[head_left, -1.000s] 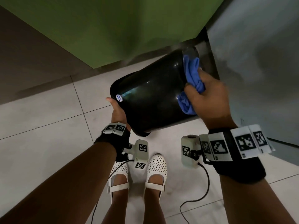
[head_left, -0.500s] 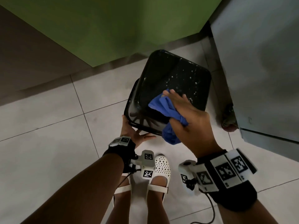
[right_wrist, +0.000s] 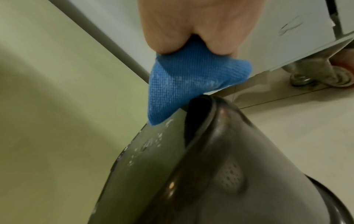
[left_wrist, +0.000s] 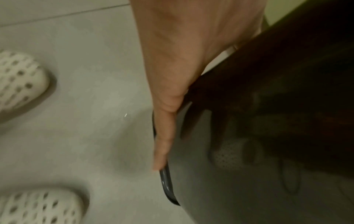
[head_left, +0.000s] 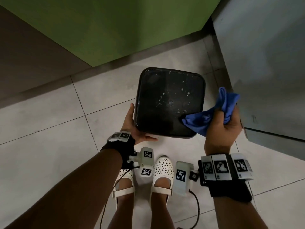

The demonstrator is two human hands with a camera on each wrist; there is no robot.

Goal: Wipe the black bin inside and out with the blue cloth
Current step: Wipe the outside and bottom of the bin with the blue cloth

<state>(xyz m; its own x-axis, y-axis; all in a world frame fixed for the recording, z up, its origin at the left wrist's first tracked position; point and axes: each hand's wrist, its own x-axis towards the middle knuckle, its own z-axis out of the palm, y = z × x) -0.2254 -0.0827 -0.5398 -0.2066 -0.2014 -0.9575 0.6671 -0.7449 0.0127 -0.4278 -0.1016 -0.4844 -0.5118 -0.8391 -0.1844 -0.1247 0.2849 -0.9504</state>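
The black bin [head_left: 170, 103] is held upturned above the floor, its square base facing me and flecked with white specks. My left hand [head_left: 132, 128] cradles its near left corner, thumb up along the side and fingers straight under the near edge. In the left wrist view the left hand [left_wrist: 182, 60] lies flat against the bin's wall [left_wrist: 268, 106]. My right hand [head_left: 222, 128] grips the bunched blue cloth [head_left: 203, 121] at the bin's right edge. In the right wrist view a corner of the cloth [right_wrist: 187, 84] hangs from the right hand [right_wrist: 201, 22] onto the bin's base [right_wrist: 153, 151].
A green panel [head_left: 115, 27] stands behind the bin. A grey cabinet [head_left: 264, 63] on a caster [right_wrist: 316, 72] is close on the right. My feet in white shoes [head_left: 163, 169] stand on the pale tiled floor [head_left: 49, 146] just below the bin.
The bin has turned from lying on its side to base-up. My right hand with the cloth swept from the base's near edge out to the right edge. The left hand moved to the near left corner.
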